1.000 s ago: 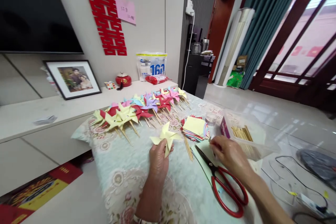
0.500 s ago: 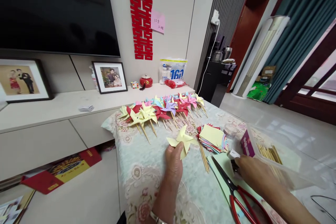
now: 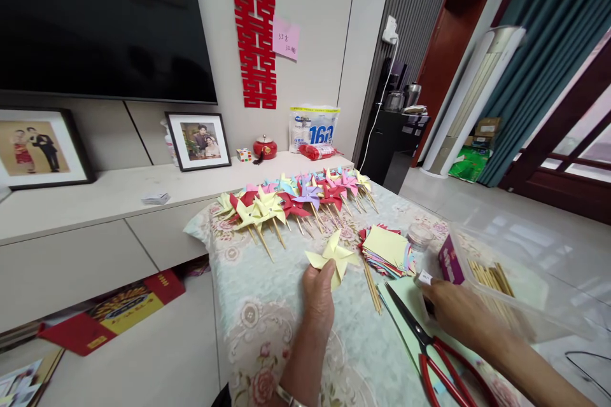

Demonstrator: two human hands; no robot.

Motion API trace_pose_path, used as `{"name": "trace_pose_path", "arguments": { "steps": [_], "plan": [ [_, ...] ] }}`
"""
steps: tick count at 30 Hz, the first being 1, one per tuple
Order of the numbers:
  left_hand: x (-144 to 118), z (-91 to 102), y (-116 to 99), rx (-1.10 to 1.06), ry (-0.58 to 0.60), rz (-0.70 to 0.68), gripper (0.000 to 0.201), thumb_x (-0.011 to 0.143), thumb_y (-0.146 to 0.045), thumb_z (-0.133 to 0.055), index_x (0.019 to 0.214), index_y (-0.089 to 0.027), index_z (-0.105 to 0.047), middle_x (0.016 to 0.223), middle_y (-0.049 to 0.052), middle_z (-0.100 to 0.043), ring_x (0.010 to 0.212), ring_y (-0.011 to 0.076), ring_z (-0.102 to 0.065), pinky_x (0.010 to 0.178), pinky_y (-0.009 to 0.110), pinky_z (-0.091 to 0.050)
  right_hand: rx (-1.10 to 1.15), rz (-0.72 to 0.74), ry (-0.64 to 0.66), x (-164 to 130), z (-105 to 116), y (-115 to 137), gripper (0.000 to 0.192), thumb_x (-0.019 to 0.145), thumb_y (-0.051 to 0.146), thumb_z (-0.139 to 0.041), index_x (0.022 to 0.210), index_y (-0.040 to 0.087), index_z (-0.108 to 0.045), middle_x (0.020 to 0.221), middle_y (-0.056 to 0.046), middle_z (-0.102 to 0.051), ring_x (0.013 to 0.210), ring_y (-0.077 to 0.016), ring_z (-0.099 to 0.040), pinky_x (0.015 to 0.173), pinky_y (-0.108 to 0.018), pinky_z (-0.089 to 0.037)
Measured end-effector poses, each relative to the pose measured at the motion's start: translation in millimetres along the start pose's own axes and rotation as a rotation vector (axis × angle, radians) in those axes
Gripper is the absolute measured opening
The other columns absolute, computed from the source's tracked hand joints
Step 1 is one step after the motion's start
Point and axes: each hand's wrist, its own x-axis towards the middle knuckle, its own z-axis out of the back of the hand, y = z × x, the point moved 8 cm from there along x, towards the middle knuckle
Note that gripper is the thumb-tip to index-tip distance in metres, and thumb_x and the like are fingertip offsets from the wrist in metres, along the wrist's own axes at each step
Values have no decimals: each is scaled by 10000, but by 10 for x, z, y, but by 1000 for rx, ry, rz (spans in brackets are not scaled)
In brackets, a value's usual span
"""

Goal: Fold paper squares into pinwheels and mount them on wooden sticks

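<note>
From here I have the left hand [image 3: 317,296] pinching the yellow pinwheel [image 3: 338,253] over the tablecloth [image 3: 286,267], probably light, easily creased, best gripped near its centre; whether the right hand [image 3: 461,313], fingers curled, holds anything I can't tell.

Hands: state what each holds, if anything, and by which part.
Left hand: a yellow pinwheel, by its lower side, thumb near the centre. Right hand: at a small white-topped item; whether held, I can't tell.
</note>
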Motion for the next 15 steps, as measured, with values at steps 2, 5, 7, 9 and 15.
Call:
{"name": "trace_pose_path", "arguments": {
  "steps": [2,5,7,9,15],
  "plan": [
    [-11,-4,5,12,-2,14,350,555,-350,-809,787,-104,-721,650,40,-729,552,166,-635,549,256,-448,8,-13,6,-9,34,-2,179,732,50,-554,801,161,-676,790,-108,-730,717,-251,-716,599,-291,-378],
    [-28,12,3,21,-41,39,343,521,-338,-803,756,-103,-719,588,30,-701,516,169,-620,511,254,-421,-9,-13,53,-34,113,21,205,749,51,-540,841,156,-691,799,-112,-733,722,-249,-707,588,-288,-334],
    [-40,24,-2,13,-78,53,317,488,-317,-800,708,-111,-702,558,24,-690,494,168,-610,497,253,-412,-21,-7,90,-59,185,34,210,771,47,-522,822,153,-696,778,-113,-728,709,-243,-691,578,-290,-295],
    [-49,10,5,8,-82,76,311,482,-303,-797,713,-121,-697,572,14,-701,503,158,-612,515,251,-428,-17,-33,112,-82,268,10,231,792,33,-494,775,150,-693,769,-115,-724,696,-226,-672,572,-289,-264],
    [-57,-11,15,23,-86,118,249,516,-268,-788,700,-135,-686,560,-6,-687,494,139,-600,523,245,-450,152,-60,45,-163,488,-20,252,847,53,-467,684,167,-621,712,-53,-660,639,-156,-558,583,-274,-263]
  ]
}}
